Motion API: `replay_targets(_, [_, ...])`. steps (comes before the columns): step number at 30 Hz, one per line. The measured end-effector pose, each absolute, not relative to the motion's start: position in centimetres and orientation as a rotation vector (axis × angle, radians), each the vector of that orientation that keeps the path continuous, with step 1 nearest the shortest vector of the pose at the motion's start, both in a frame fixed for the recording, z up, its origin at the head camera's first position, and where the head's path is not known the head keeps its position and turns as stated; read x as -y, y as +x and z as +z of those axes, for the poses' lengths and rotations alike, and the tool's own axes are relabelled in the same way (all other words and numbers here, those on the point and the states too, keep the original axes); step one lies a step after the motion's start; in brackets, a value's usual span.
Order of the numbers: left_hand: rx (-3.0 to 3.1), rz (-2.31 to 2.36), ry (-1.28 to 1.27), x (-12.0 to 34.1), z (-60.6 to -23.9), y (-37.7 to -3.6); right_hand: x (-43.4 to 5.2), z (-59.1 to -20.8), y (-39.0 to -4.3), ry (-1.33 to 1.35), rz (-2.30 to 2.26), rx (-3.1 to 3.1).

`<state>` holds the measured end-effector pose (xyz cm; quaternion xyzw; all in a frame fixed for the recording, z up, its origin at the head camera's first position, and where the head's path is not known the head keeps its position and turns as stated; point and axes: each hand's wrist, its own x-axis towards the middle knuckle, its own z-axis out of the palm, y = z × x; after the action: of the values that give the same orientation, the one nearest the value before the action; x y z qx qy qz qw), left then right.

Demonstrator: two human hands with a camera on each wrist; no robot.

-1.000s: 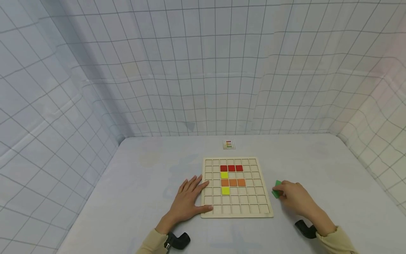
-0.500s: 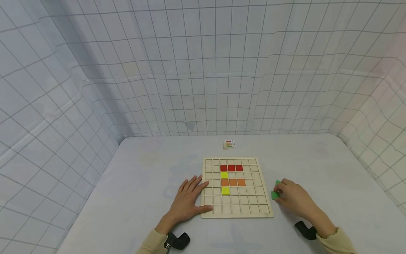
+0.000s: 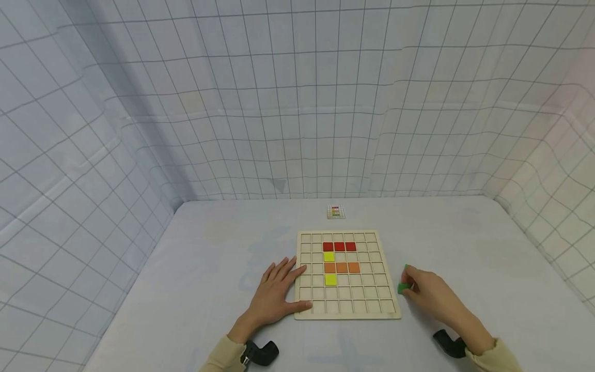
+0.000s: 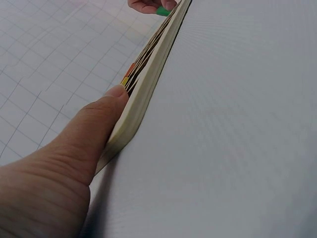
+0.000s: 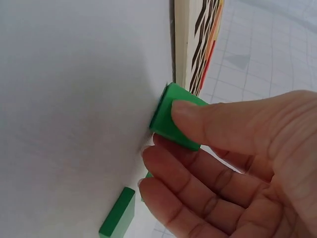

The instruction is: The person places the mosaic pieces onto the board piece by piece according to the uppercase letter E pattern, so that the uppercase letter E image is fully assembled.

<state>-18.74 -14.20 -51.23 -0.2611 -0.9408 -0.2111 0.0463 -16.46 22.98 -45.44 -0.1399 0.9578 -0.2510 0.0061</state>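
Observation:
My left hand (image 3: 274, 297) rests with spread fingers over the left edge of a pale gridded board (image 3: 369, 292), its thumb across the rim in the left wrist view. Set in the board's cells are three red tiles (image 3: 339, 246), three orange tiles (image 3: 341, 267) and two yellow tiles (image 3: 330, 279). Just off the board's right edge, my right hand (image 3: 432, 292) pinches a green square tile (image 5: 166, 116) between thumb and fingers. Beside it in the right wrist view lies another green tile (image 5: 119, 213), while a further one is mostly hidden behind the fingers.
A small card (image 3: 335, 212) with a printed coloured grid lies beyond the board. White cloth (image 3: 223, 248) covers the table, and grid-lined cloth walls (image 3: 302, 103) rise at the back and sides. Black wrist mounts (image 3: 263, 353) sit under both forearms.
My right fingers have shifted slightly over the green tiles; the near tile has slid a little toward me and the far one is now mostly covered. The left hand and board stay put.

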Motion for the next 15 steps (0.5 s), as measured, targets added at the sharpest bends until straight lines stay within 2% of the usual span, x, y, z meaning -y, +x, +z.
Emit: replay_targets(15, [2.873, -0.636, -0.795, 14.2, -51.2, -18.7, -19.4, -45.7, -16.4, -0.654, -0.963, -3.077])
